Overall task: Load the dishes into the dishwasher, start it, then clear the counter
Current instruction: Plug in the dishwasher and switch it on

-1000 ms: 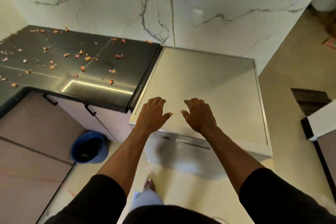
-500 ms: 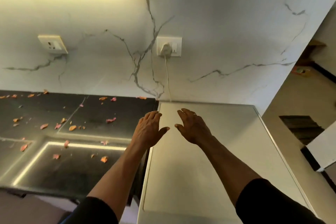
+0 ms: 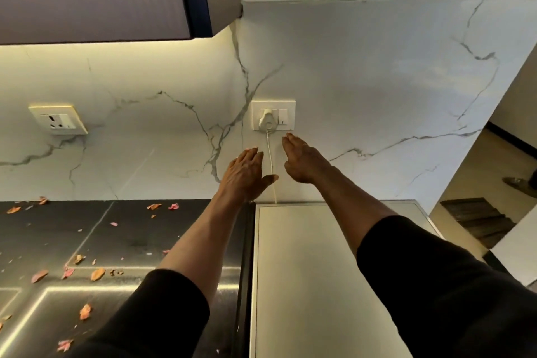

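Head: left hand (image 3: 244, 176), right hand (image 3: 305, 161) fingers straight, empty, flanking cord (image 3: 270, 160) below socket (image 3: 273, 115), wall (image 3: 377, 81) close.

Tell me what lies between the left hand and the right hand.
Only the white cord, hanging down from the plug, passes between the left hand and the right hand; the head view shows it.

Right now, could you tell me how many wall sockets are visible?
2. One socket is above the dark counter, at left; the other, holding a white plug, is just above the right hand. More may be out of frame.
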